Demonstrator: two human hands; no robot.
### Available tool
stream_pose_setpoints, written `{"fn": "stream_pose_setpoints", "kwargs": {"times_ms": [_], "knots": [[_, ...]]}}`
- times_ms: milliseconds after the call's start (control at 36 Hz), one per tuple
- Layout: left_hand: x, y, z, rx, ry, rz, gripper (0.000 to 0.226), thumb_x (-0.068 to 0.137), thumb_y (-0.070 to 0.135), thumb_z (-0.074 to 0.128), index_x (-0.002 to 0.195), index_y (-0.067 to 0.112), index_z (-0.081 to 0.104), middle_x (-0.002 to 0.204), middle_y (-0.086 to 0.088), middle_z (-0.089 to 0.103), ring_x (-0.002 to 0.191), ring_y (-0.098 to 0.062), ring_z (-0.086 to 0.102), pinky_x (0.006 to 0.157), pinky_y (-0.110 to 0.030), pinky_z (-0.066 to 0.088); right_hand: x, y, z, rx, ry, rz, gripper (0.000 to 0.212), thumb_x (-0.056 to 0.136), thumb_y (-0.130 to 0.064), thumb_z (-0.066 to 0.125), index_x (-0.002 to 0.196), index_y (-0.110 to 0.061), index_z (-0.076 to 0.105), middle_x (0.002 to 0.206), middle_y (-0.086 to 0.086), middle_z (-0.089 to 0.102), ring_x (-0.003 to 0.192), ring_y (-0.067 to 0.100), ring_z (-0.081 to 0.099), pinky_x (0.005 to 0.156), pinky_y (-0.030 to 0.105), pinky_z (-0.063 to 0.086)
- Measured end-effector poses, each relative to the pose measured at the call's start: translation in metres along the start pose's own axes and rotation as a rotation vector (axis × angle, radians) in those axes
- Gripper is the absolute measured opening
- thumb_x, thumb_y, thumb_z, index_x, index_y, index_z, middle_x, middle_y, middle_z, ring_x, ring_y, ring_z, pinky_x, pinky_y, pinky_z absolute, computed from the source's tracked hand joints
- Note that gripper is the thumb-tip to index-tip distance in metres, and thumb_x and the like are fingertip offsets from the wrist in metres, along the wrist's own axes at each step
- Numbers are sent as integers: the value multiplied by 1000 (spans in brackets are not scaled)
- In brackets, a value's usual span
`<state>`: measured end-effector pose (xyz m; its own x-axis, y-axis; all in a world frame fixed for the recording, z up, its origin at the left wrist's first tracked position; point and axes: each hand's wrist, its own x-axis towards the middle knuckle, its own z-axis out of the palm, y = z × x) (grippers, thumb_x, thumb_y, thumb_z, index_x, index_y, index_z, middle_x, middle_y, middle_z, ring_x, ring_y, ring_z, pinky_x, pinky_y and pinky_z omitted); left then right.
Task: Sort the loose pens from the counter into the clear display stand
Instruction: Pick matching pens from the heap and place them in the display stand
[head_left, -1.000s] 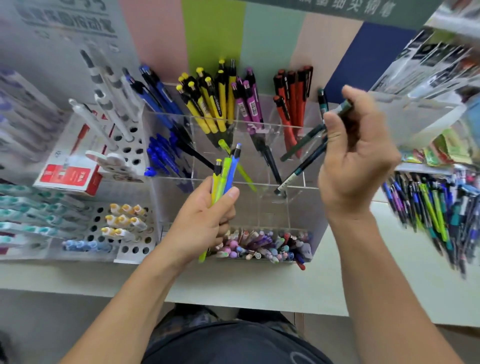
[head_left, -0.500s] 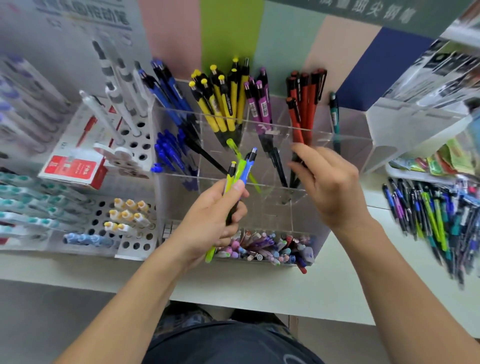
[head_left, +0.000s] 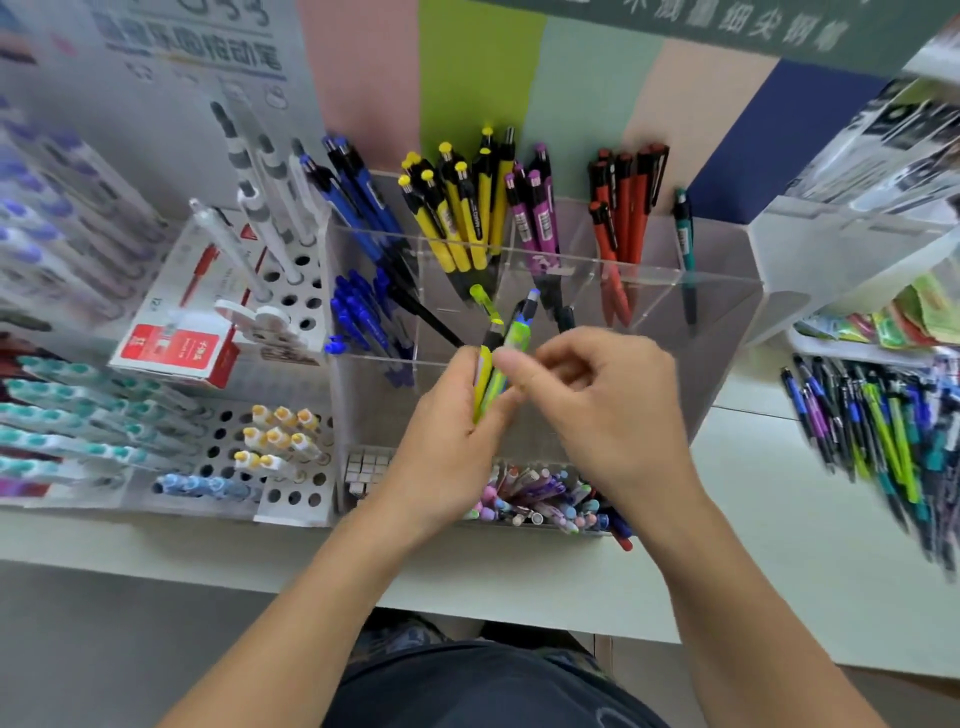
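Large Chinese characters run across the white poster (head_left: 197, 47) and the green banner (head_left: 753, 23), blurred past reading. The red box (head_left: 171, 348) carries small white print, also illegible.

We see a bright, evenly lit scene with soft, diffuse light and only faint shadows on the pale worktop (head_left: 769, 499). The clear display stand (head_left: 727, 291) shows mild sheen along its top edges but no harsh glare. Motion blur smears the right hand (head_left: 608, 410), the loose pens (head_left: 883, 431) at far right and the green sign (head_left: 753, 26) overhead. The yellow pens (head_left: 457, 208) at centre look fairly sharp. Wide-angle distortion bends and stretches the teal pens (head_left: 67, 415) at the left edge.
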<state>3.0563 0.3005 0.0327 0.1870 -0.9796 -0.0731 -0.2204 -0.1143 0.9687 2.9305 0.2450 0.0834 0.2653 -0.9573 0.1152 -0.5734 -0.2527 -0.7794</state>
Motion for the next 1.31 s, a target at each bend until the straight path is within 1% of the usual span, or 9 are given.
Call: {"fn": "stream_pose_setpoints", "kwargs": {"times_ms": [83,250,444,611,750,917,1056,1139,1306], "knots": [[-1,-1,1,72,-16,-6,14,102,32,55,99,21,47,75,9,56,62,-9,51,57,-38,43,5,1,11,60,-78,75,38,81,-37,83,59,-13,64,48,-7,51,49,7,40,50,21,34],[-7,4,-10,-467,-198,-166,35,89,47,55,109,20,46,70,5,49,45,-9,36,39,-20,30,6,-4,0,405,-193,131,25,92,-15,74,69,-7,69,50,3,57,42,12,49,42,22,41],[-12,13,-15,-669,-86,-230,23,102,39,43,91,19,42,66,2,40,47,-14,35,38,-22,35,16,-17,-33,540,172,-43,12,99,-14,65,92,-6,71,68,6,66,57,19,62,48,26,50],[-15,0,-26,-524,47,-249,19,109,19,38,101,9,52,63,3,53,52,-15,52,54,-33,50,33,-6,-19,-134,153,-334,9,95,-22,70,99,-14,72,81,-1,68,71,13,58,67,29,49],[-17,4,-27,-519,13,-246,16,108,17,40,110,15,57,67,2,60,51,-13,51,47,-24,46,36,-3,9,-448,-25,-314,17,93,-22,71,108,-14,68,83,9,72,74,36,66,67,46,56],[-19,8,-29,-504,-1,-245,17,108,18,41,111,16,58,69,1,61,52,-14,49,45,-23,42,37,-5,22,-622,-83,-192,29,101,-35,58,93,-10,71,92,4,53,83,38,61,67,38,43],[-16,10,-31,-215,15,-96,12,108,23,41,115,25,51,73,12,50,58,-11,44,57,-34,39,23,-23,8,-277,94,-253,31,90,-49,71,89,-19,74,82,-8,66,71,9,57,67,25,44],[-16,19,-29,79,-39,66,11,106,18,36,115,24,38,95,-5,59,85,-23,59,76,-53,50,12,-39,9,-97,-67,-136,36,80,-53,77,66,-20,73,58,-7,66,55,6,57,56,22,45],[-16,28,-27,-84,-5,27,17,106,24,47,115,27,33,92,4,56,74,-13,57,70,-41,53,15,-33,12,196,-199,38,30,94,-25,71,70,-7,71,51,2,61,45,14,54,49,32,48]]}}
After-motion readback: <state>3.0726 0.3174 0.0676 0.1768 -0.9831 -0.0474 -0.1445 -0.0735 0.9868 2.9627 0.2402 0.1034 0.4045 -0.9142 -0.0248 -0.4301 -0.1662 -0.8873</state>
